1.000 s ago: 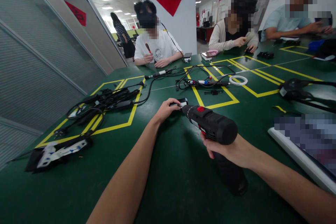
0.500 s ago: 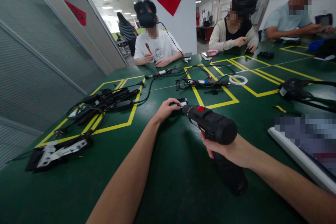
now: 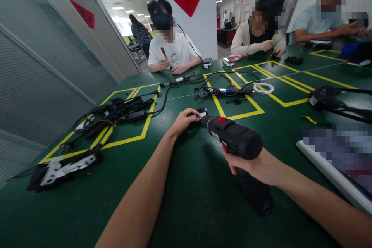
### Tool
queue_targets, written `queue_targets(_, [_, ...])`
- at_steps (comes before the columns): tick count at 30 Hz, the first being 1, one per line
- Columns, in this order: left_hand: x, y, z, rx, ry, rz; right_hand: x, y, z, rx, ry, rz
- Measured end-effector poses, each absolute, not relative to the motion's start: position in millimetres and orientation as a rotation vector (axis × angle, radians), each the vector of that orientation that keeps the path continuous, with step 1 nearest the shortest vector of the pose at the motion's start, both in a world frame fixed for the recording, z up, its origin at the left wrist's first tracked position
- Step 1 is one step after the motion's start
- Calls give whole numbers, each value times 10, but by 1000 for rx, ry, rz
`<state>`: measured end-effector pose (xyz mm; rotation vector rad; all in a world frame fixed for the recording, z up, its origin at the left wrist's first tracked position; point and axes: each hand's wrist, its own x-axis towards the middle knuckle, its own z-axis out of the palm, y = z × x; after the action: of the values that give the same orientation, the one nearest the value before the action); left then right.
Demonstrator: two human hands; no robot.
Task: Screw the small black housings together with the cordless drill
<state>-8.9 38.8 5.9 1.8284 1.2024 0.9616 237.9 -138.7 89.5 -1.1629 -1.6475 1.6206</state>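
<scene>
The right hand (image 3: 253, 166) gripped the long drill (image 3: 236, 136), which pointed at a dark part (image 3: 202, 111) the left hand (image 3: 186, 119) pinched by the drill's nose (image 3: 206, 121).

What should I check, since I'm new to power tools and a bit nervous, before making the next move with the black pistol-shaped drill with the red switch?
1. Right hand wrapped around the grip of the black pistol-shaped drill with the red switch: ok.
2. Left hand steadying the small black-and-white rectangular part: ok, fingers are on it.
3. Left fingertips well clear of the drill's front end: not ok, they are right beside it.
4. Bit seated properly: cannot tell, its tip is too small to make out.
5. Tangled black cables apart from the drill: ok, they lie off to the left.
6. Drill stopped: cannot tell.
</scene>
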Motion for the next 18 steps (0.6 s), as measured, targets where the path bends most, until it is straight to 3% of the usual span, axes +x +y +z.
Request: queue_targets(18, [-89, 379, 79, 1816, 1204, 950, 2386, -1383, 915, -1165, -1669, 1619])
